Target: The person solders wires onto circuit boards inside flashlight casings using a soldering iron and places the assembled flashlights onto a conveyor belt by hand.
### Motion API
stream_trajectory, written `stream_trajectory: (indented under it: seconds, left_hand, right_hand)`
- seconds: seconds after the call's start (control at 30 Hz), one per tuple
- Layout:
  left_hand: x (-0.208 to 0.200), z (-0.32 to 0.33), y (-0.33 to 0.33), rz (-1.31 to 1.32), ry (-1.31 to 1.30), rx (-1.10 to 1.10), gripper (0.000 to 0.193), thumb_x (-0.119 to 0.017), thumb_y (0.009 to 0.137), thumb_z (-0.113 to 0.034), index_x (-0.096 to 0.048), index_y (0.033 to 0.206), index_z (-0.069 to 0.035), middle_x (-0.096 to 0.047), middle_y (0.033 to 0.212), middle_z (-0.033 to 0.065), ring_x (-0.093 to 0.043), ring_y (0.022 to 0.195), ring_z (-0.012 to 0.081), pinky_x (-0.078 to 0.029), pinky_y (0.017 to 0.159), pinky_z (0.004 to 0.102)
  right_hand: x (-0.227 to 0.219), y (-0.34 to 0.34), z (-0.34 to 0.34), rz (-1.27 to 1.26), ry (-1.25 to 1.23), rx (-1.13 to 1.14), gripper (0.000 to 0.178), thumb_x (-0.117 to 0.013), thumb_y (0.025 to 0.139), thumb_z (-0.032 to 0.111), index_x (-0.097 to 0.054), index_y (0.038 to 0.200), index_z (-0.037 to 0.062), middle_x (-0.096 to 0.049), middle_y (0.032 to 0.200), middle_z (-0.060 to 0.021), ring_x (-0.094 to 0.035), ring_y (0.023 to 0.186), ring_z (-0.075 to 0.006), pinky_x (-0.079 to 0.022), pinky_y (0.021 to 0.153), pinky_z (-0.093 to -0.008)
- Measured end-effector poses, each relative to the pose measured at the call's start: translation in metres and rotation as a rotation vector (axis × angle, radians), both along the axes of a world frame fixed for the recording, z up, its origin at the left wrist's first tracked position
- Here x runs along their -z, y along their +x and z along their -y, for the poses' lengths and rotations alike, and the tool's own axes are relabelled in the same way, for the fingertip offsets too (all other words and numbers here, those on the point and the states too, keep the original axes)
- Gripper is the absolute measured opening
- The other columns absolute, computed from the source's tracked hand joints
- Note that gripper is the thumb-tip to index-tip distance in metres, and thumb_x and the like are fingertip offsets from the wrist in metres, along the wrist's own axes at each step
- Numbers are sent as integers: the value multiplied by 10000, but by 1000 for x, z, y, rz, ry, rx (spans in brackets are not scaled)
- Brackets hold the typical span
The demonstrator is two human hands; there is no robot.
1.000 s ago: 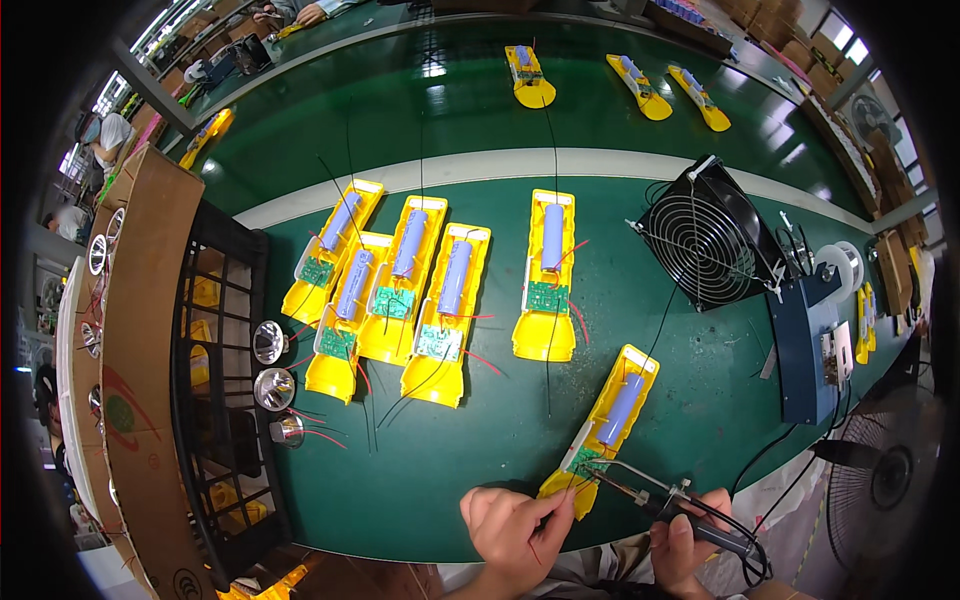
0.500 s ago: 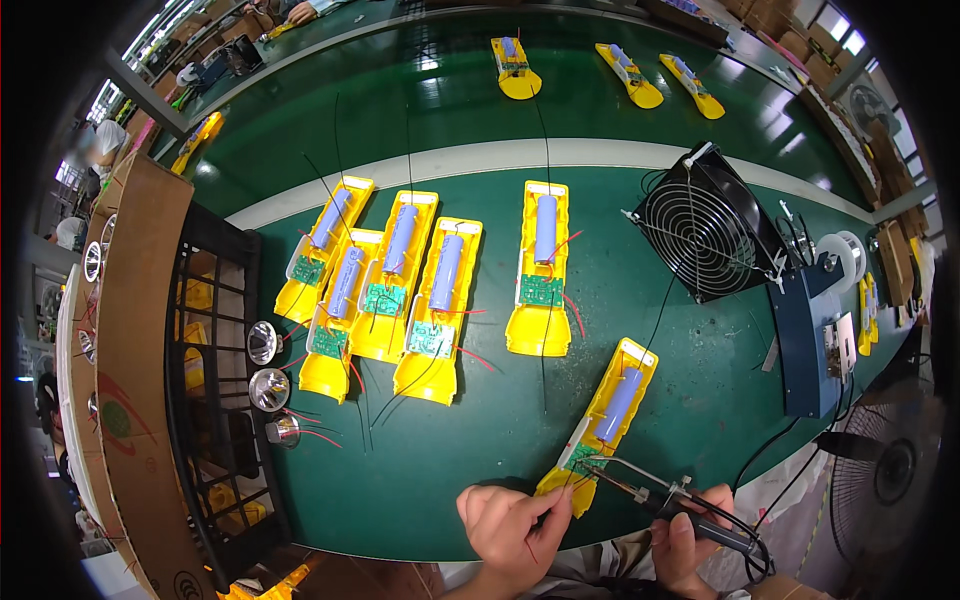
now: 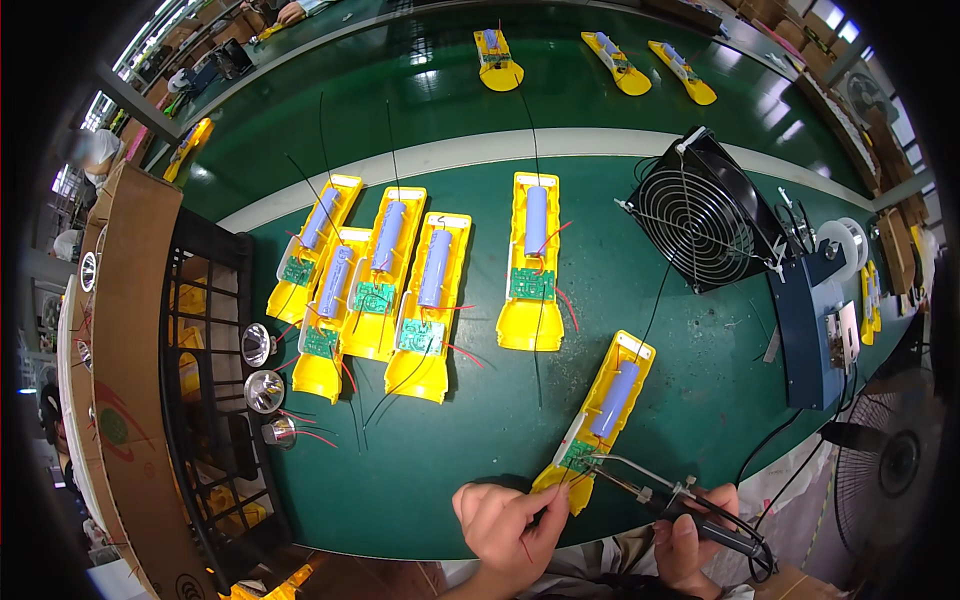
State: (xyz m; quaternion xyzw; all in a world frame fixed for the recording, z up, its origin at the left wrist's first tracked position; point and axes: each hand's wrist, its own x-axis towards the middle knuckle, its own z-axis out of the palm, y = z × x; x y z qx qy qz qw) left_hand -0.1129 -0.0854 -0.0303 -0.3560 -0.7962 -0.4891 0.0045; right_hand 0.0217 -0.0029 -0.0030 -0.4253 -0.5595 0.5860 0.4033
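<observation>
While nearest yellow casing [image 3: 596, 402] slants over green benchtop [image 3: 440, 460], windows [image 3: 849, 30] shine beyond.

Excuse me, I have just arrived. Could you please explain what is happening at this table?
A person is working on a yellow casing that holds a purple cell. The right hand grips a soldering iron, its tip at the green circuit board; actual contact is too small to tell. The left hand pinches what looks like a thin wire beside the board. Five similar casings lie farther back on the green table.
</observation>
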Motion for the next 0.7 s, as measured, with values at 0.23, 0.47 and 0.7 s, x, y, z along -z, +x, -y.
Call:
stream_trajectory:
  seconds: [0.23, 0.47, 0.7]
  left_hand:
    - [-2, 4, 1, 20, -49, 17, 252, -736, 540, -43, -598, 747, -84, -419, 618, -3, -401, 593, 155, -341, 585, 276]
    - [-11, 46, -14, -84, -82, 166, 365, -738, 569, -160, -570, 880, -68, -504, 831, 63, -484, 743, 230, -406, 659, 314]
    - [-9, 50, -21, -76, -46, 329, 177, -697, 596, -75, -656, 763, -116, -579, 743, 12, -505, 720, 203, -423, 642, 301]
  right_hand:
    - [2, 9, -5, -65, 72, -10, 357, -584, 766, 244, -316, 850, 25, -456, 577, -69, -439, 429, -88, -368, 409, -208]
    - [2, 16, -10, -92, 27, 67, 398, -613, 748, 287, -324, 850, 34, -443, 596, -65, -427, 419, -88, -356, 395, -200]
    - [2, 19, -12, -133, -36, 120, 395, -627, 733, 275, -335, 838, 31, -442, 598, -63, -424, 420, -88, -352, 393, -193]
